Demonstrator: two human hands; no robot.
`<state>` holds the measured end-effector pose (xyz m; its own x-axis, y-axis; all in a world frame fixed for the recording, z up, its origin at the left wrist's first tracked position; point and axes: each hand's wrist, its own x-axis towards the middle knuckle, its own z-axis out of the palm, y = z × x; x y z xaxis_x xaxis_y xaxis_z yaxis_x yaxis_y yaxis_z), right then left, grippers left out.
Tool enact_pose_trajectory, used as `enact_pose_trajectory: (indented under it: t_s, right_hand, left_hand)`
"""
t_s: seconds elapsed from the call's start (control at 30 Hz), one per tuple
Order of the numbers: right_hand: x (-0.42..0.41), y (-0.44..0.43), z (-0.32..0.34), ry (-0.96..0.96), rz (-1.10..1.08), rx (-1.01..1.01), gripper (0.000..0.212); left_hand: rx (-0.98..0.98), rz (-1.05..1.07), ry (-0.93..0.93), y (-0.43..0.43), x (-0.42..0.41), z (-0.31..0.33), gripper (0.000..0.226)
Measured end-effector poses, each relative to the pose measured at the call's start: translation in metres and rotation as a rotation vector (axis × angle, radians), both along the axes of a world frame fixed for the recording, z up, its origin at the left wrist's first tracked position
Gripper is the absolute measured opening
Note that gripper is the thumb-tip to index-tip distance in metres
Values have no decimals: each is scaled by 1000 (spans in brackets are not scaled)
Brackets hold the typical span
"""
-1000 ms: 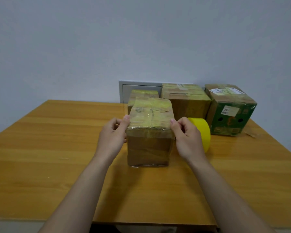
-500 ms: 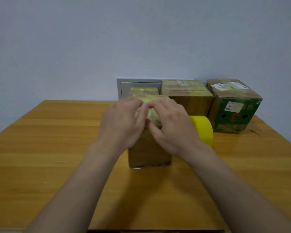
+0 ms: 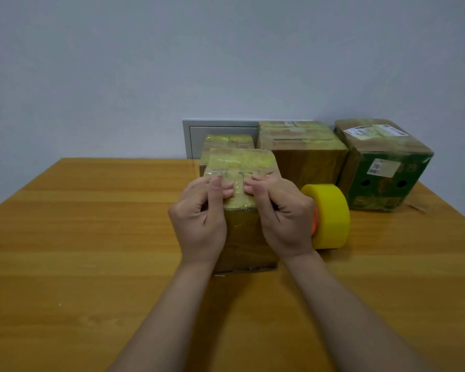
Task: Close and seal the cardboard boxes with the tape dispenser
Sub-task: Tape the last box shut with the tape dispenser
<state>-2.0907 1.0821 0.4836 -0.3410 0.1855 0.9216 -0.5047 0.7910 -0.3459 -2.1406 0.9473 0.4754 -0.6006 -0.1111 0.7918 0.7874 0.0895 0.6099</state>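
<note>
The left hand (image 3: 199, 218) and right hand (image 3: 285, 213) curl over the near top edge of the small cardboard box (image 3: 239, 162), fingertips pressing its yellowish tape either side of the centre seam. This looks like the smoothing-down step. The yellow tape roll (image 3: 330, 216) stands just right of the right hand, so the next move likely means letting go and reaching there.

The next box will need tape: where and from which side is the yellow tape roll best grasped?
Probably from above with the right hand: the yellow tape roll stands on its rim, curved band up, flat faces left and right. Pinch across its width, thumb on the orange-cored left face; the small box crowds that side.
</note>
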Motion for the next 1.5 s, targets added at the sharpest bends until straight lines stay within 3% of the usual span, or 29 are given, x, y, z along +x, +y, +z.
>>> enact_pose_trajectory:
  t_s: [0.13,0.27,0.43,0.53,0.7,0.83,1.13,1.27,1.5]
  right_hand:
    - [-3,-3,-5,2,51,-173,32]
    - [-3,-5,-7,-60,131,-294,32]
    - [-4,-7,-2,-75,146,-404,34]
    - [0,-8,0,-130,162,-419,36]
    - [10,-10,4,-161,236,-688,45]
    - [8,-22,-1,-111,138,-617,42]
    - [-2,-19,5,-48,-83,-274,51]
    - [3,-8,5,-96,23,-273,48]
    - [11,-1,24,-276,302,-598,41]
  left_hand:
    - [35,-235,-224,-4,-2,-3,42]
    - [5,-330,-242,-9,-6,-4,55]
    - [121,-226,-245,2,-4,-6,64]
    - [-25,-162,-222,-7,-4,1,54]
    - [-348,305,-92,-2,11,29,54]
    - [-389,463,95,18,9,16,39]
    - [-348,467,162,20,-8,15,47]
    - [-409,330,122,10,-5,20,54]
    - [-148,-289,-255,-17,-7,21,63]
